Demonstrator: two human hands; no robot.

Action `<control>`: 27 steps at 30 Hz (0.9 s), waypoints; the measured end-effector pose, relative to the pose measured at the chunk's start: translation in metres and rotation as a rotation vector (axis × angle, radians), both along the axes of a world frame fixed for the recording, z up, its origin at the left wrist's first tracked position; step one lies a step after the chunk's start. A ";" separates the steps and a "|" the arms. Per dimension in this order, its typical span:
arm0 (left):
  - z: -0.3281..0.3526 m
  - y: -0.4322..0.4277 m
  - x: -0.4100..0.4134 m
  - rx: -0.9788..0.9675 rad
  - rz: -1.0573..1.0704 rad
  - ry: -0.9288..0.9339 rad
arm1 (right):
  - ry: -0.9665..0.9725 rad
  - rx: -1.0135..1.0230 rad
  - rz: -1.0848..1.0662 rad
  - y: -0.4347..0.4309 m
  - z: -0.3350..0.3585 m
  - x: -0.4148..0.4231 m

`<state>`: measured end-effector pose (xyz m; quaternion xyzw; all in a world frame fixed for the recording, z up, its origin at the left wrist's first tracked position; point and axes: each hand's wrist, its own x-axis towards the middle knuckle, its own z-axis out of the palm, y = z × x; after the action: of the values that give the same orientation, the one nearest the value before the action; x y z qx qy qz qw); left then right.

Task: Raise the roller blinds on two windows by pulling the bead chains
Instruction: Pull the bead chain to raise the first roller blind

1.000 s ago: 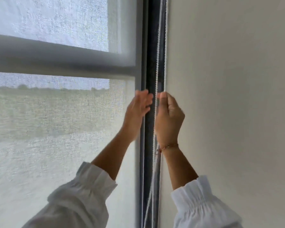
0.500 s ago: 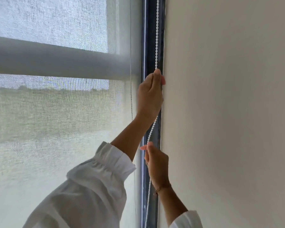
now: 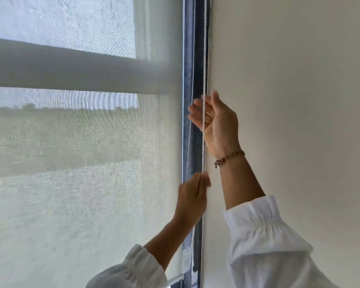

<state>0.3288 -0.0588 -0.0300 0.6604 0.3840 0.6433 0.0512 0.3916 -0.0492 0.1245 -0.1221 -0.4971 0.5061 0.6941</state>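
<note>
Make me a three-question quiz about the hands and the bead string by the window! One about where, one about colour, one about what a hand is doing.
1. Where is the left hand on the bead chain?
A. above the right hand
B. below the right hand
C. off the chain

2. What colour are the sleeves?
A. white
B. red
C. black

3. How is the right hand?
A. in a fist
B. open, fingers spread
C. flat on the wall

Answers: 1 B, it pinches the chain lower down. 2 A, both cuffs look white. 3 B, its fingers are loose around the chain.
</note>
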 end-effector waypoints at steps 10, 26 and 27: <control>0.000 0.010 -0.025 -0.298 -0.310 -0.144 | -0.147 0.300 -0.769 -0.002 -0.003 -0.017; 0.169 -0.013 -0.005 -0.067 -0.355 -0.487 | -0.398 0.164 -0.685 -0.007 -0.172 -0.028; 0.167 -0.011 -0.003 -0.028 -0.267 -0.521 | -0.401 0.147 -0.639 -0.008 -0.176 -0.029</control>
<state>0.3256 -0.0701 0.1368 0.5170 0.2766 0.7732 0.2415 0.3626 -0.0576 -0.0515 -0.3175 -0.5950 0.1932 0.7126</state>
